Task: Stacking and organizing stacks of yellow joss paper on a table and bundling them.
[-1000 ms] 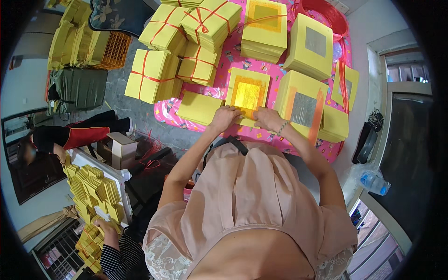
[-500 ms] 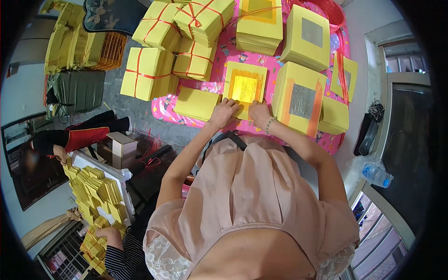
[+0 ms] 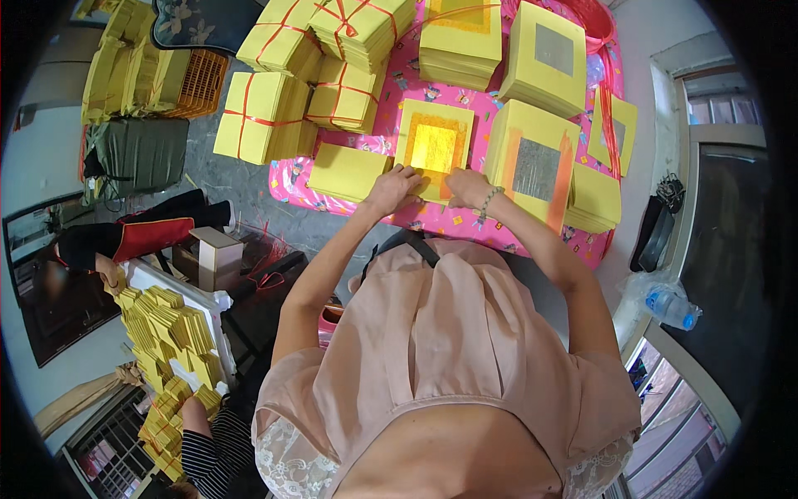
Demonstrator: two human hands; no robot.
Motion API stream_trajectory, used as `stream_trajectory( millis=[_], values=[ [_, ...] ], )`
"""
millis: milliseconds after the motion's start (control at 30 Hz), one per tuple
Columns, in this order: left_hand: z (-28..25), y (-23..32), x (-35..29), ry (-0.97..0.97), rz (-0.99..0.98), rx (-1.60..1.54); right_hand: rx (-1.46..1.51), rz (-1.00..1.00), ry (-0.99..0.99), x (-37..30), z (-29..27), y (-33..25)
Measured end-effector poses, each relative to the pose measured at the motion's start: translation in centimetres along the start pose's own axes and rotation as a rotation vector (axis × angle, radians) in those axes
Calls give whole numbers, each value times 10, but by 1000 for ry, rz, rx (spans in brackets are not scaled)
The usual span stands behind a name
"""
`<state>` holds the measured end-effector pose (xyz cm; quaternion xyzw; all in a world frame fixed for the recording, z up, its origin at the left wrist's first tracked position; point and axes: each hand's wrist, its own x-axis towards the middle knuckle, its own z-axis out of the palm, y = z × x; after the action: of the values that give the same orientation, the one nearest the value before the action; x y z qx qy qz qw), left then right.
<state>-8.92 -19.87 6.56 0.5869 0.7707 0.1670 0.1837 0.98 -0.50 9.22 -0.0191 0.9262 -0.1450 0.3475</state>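
Where hands (image 3: 432,187) meet, crowding yellow stacks (image 3: 544,162).

Pale pink short-sleeved top (image 3: 449,349), loose pleats down the front. White lace trim (image 3: 287,461) at sleeve hems. Dark strap (image 3: 420,245) at the neckline. Beaded bracelet (image 3: 489,200) on right wrist. Forearms bare.

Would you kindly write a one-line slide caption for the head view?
Both hands, left and right, rest on a gold-foil yellow paper stack on a pink patterned cloth.
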Motion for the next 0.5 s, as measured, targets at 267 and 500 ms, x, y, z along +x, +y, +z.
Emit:
stream_trajectory(
  millis=[267,500],
  values=[
    [-4,-5,3,-56,-84,-47,77,-61,-101,3,-6,6],
    [-9,1,5,-122,-143,-47,-22,-123,53,3,1,8]
  ],
)
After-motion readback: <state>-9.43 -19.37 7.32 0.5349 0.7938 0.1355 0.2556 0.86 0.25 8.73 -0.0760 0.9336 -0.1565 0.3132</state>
